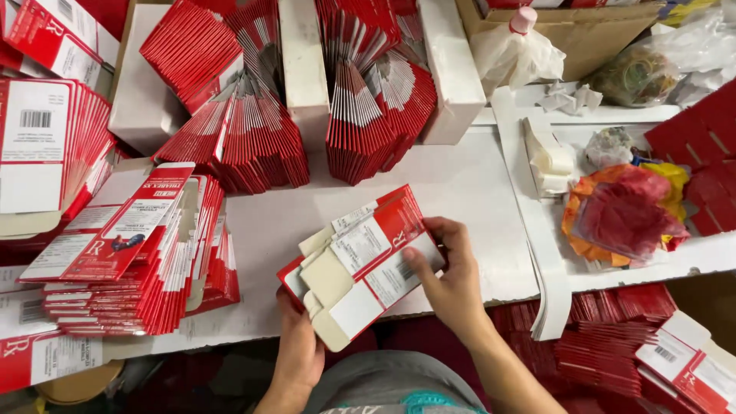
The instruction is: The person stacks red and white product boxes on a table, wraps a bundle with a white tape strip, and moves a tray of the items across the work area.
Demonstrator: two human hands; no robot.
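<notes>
Both hands hold one small bundle of flat cartons (360,261), red and white, just above the near edge of the bench (475,184). The left hand (297,349) grips the bundle from below at its near end, fingers closed under it. The right hand (452,280) clasps the far side, thumb pressed on the top carton's white label. How many cartons are in the bundle cannot be told.

At the left edge lies one tall stack of flat cartons (130,261). Along the far edge, fanned cartons stand between two white boxes (303,65). At the right edge lies one heap of crumpled wrap (625,211), red and orange.
</notes>
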